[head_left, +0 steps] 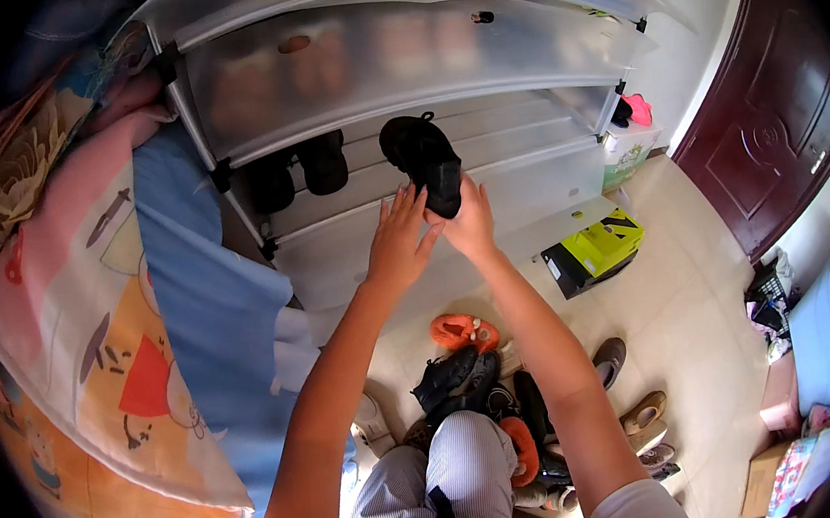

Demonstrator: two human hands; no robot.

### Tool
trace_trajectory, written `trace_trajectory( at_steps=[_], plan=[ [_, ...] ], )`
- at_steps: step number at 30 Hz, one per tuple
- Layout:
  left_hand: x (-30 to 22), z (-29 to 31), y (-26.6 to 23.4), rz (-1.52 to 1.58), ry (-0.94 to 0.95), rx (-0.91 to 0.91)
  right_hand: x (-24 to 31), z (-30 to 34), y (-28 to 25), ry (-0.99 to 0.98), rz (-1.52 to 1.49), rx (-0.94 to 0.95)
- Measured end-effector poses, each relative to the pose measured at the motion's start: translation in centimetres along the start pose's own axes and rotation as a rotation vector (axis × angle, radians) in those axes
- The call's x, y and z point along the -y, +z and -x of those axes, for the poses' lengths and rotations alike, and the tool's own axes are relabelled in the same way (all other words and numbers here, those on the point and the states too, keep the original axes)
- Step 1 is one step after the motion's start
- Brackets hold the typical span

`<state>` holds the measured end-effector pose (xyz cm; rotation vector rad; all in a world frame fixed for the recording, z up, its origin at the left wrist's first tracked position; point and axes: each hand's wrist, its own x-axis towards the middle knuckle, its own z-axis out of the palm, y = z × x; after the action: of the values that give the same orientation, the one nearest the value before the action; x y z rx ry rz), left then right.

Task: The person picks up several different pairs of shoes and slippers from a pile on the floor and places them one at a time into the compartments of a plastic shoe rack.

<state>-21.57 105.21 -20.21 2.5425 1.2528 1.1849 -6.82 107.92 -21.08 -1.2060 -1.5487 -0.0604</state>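
A black shoe (pixel 424 164) is raised in front of the open compartment of a shoe rack, its heel toward me. My right hand (pixel 469 220) grips it at the heel end, with part of the fingers hidden behind the shoe. Beside it, my left hand (pixel 398 231) has its fingers stretched out and apart, fingertips close to the shoe's left side; whether they touch it I cannot tell. To the left, a pair of black shoes (pixel 323 163) stands inside the same compartment of the rack (pixel 511 117), whose translucent flap (pixel 440 207) hangs lowered.
Several loose shoes (pixel 445 380) and orange fluffy slippers (pixel 456 331) lie on the floor around my knees. A yellow-and-black shoebox (pixel 597 251) sits right of the rack. Patterned bedding (pixel 116 334) rises at the left. A dark red door (pixel 771 100) stands at the right.
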Motion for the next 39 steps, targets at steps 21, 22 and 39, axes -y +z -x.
trace_trajectory(
  at_steps=[21, 22, 39],
  plan=[
    [4.5, -0.9, 2.3, -0.317, -0.079, 0.174, -4.0, -10.4, 7.0, 0.337, 0.270, 0.462],
    [4.5, -0.7, 2.2, -0.324, -0.075, 0.170, -3.9, -10.3, 7.0, 0.344, 0.260, 0.477],
    [1.8, 2.4, 3.3, -0.111, -0.134, 0.110, -0.2, 5.3, 1.4, -0.059, 0.080, 0.187]
  ],
)
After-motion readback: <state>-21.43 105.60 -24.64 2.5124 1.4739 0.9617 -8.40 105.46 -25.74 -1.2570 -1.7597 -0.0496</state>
